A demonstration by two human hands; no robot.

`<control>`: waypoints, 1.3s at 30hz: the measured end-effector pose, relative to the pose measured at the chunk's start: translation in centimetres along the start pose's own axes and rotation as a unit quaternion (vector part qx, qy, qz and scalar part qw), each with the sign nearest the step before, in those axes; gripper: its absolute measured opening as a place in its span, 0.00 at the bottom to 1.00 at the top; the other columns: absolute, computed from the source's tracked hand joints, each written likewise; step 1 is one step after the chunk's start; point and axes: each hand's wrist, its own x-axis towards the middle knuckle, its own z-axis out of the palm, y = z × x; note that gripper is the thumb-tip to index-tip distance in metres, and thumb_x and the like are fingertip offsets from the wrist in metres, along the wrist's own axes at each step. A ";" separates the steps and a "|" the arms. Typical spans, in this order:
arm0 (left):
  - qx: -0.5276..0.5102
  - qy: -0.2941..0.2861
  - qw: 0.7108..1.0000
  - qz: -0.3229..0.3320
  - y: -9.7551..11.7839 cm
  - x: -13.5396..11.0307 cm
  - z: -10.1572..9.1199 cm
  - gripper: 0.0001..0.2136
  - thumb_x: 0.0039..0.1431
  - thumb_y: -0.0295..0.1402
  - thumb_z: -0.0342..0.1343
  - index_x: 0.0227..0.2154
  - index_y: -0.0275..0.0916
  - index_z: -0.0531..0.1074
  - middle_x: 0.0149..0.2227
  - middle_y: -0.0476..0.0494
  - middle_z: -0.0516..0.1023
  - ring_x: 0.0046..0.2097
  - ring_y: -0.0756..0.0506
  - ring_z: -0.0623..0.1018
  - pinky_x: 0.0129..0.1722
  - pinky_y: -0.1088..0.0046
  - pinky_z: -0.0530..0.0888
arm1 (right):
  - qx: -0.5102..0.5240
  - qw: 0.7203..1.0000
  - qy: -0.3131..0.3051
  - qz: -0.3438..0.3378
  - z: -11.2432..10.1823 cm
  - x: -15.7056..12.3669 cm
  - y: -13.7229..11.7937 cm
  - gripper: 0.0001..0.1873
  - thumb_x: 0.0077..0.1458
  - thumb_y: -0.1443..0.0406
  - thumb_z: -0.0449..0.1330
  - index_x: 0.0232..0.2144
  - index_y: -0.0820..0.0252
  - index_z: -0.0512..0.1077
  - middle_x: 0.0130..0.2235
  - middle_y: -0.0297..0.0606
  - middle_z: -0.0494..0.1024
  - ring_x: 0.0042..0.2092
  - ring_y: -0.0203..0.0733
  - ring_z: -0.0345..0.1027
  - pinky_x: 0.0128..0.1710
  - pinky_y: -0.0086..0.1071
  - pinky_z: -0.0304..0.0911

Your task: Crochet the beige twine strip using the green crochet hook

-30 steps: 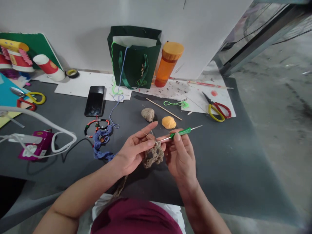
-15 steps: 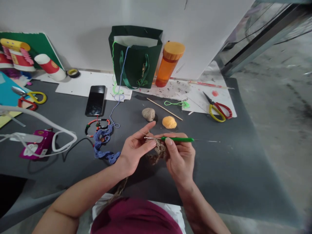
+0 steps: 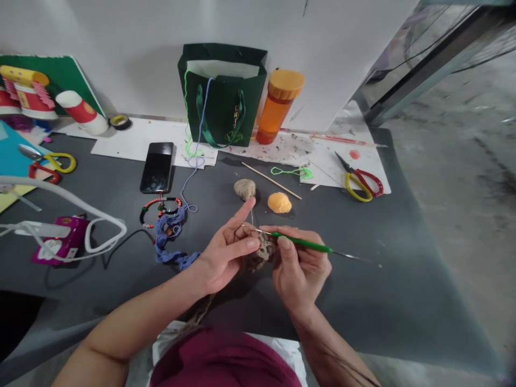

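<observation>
A crochet hook with a green grip and metal ends is pinched in my right hand, its left tip close to my left fingers. My left hand pinches a small brown crochet piece between thumb and fingers, with the index finger stretched out. A thin strand runs from near that fingertip down to the hook. Just beyond the fingertip lies a beige ball of yarn, and to its right a yellow-orange ball. More brown crochet work hangs by my left forearm.
A blue crochet strip and beaded bracelet lie left, below a phone. A green paper bag and orange bottle stand behind. Scissors are at right, a wooden stick between.
The crochet hook has tilted, its right end now lower, and my right hand has shifted slightly right and down. My left hand keeps its grip on the brown piece.
</observation>
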 end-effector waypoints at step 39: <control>0.008 0.046 0.999 0.025 -0.2 0.3 0.1 0.30 0.44 0.26 0.75 0.54 0.43 0.78 0.23 0.59 0.73 0.28 0.55 0.72 0.38 0.78 0.71 | -0.060 0.989 -0.059 -0.119 -0.1 0.6 -0.4 0.13 0.59 0.73 0.65 0.42 0.51 0.80 0.39 0.35 0.87 0.39 0.42 0.82 0.40 0.38 0.76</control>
